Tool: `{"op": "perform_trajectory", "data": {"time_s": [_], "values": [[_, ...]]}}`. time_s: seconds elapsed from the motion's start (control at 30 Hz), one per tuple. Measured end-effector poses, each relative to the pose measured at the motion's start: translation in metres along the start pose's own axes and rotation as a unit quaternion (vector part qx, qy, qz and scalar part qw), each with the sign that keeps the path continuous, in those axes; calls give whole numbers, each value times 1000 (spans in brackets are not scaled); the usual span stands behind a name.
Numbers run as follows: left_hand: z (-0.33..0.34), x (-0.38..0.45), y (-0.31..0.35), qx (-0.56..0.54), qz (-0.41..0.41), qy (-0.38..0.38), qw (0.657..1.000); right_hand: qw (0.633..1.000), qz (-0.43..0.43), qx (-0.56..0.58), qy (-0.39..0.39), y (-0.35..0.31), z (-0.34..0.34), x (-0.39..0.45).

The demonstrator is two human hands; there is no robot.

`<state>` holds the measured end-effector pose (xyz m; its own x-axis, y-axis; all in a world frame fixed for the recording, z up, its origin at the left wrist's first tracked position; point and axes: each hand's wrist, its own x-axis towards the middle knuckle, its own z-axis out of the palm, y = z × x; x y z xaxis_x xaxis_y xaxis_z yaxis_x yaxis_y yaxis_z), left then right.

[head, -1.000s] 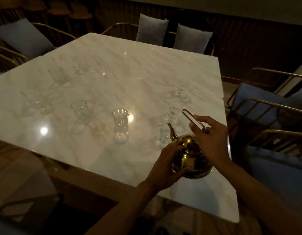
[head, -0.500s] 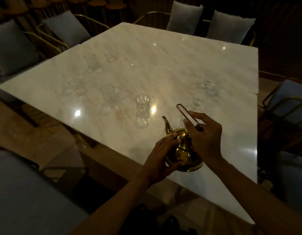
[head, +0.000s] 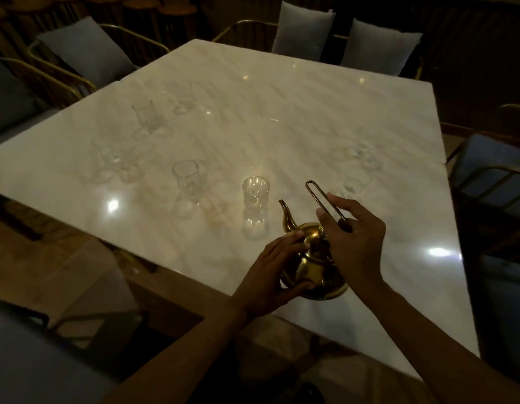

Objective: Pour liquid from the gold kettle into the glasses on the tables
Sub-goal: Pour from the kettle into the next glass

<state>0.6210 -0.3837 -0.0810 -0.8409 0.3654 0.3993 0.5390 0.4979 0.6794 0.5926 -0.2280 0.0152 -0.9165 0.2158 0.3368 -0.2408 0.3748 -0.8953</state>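
The gold kettle [head: 310,266] is at the near edge of the white marble table [head: 282,112], spout pointing up and left. My right hand [head: 353,243] grips its thin wire handle. My left hand [head: 275,275] is cupped against the kettle's left side. A clear glass [head: 255,192] stands just left of the spout, apart from it. Another glass [head: 185,177] stands further left. More glasses stand at the right [head: 352,188] [head: 361,150] and at the far left [head: 145,115].
Gold-framed chairs with grey cushions [head: 304,30] ring the table at the back, at the left [head: 83,51] and at the right [head: 492,167]. The table's near edge runs diagonally below my hands. Dim light; bright reflections dot the marble.
The view has shifted, so the table sits further right and lower. The kettle has moved left, with its spout now beside the nearest middle glass. Both hands keep their hold.
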Motion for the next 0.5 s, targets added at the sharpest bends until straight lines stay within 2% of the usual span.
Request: {"op": "perform_trajectory", "data": {"time_s": [0.27,0.5], "values": [[-45,13,-48,-48,61,-58,995,994,54,-33,84,-24,55,-1],[-70,14,-66,-74,60,-96,991,991,54,-86,91,-46,85,5]]}}
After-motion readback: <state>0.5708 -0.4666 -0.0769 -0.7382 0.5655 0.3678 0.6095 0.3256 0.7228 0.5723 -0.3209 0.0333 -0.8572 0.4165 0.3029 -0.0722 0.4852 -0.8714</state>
